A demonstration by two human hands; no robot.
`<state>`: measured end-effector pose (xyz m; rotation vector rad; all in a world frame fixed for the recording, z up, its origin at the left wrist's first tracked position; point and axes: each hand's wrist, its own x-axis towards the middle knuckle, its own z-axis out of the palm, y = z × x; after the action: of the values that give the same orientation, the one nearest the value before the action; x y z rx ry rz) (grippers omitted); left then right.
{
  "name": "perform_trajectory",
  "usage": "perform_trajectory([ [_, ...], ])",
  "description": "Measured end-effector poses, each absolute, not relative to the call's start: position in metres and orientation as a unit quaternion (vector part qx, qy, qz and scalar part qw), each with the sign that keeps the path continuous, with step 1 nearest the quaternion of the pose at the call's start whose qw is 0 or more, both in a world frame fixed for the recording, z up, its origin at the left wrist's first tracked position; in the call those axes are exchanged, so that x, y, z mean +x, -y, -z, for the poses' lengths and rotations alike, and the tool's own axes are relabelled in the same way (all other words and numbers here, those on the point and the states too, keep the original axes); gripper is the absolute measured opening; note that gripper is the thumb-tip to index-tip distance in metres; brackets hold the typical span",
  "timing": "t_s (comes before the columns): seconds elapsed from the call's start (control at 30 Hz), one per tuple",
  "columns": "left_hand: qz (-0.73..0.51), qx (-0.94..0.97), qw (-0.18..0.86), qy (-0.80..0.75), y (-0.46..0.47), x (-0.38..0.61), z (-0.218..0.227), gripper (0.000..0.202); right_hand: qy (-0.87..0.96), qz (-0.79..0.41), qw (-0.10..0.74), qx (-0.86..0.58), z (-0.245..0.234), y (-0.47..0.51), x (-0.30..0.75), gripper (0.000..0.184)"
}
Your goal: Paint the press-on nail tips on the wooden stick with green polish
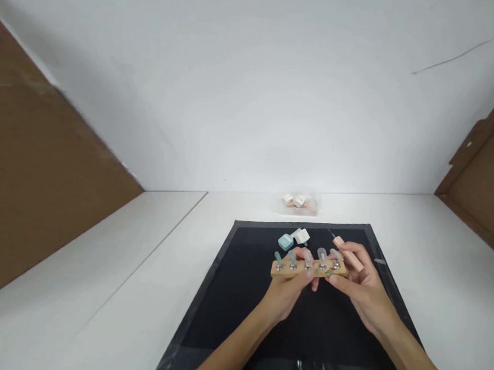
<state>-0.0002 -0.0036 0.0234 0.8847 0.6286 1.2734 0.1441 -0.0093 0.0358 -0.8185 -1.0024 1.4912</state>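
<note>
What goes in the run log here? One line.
left hand: holds rack | right hand: holds rack, stick | mat: bottles

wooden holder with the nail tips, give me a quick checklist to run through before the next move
1. Wooden holder is off the black mat and held by the left hand: ok.
2. Right hand steadies the holder's right end: ok.
3. Peach stick is gripped in the right hand's fingers: ok.
4. All five nail tips are seated on their metal posts: cannot tell, too small and blurred.
5. Blue bottle and white cube lie on the mat behind the holder, apart from both hands: ok.
6. Clear bag of spare pieces lies beyond the mat on the white table: ok.
</note>
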Motion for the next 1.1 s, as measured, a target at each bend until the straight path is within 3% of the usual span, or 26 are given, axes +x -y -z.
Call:
perform_trajectory([
  [0.1,-0.575,0.387,0.662,-0.284,0.002,-0.010,-0.024,0.044,0.483,-0.622,0.508,-0.348,-0.036,0.005,0.153,0.045],
  [0.23,-0.586,0.424,0.616,-0.311,-0.003,-0.026,-0.016,0.042,0.552,-0.500,0.520,-0.418,-0.037,-0.001,0.168,0.022],
  [0.3,-0.577,0.466,0.581,-0.335,-0.004,-0.031,-0.014,0.039,0.569,-0.461,0.533,-0.423,-0.038,-0.002,0.172,0.024],
  [0.5,-0.568,0.563,0.452,-0.396,0.000,-0.035,-0.020,0.019,0.572,-0.490,0.528,-0.393,-0.040,0.009,0.160,0.030],
  [0.67,-0.586,0.630,0.316,-0.400,0.001,-0.038,-0.021,0.016,0.595,-0.480,0.503,-0.403,-0.035,0.023,0.145,0.022],
  [1.1,-0.596,0.698,0.179,-0.354,-0.001,-0.039,-0.018,0.015,0.748,-0.288,0.481,-0.355,-0.045,0.021,0.138,0.009],
])
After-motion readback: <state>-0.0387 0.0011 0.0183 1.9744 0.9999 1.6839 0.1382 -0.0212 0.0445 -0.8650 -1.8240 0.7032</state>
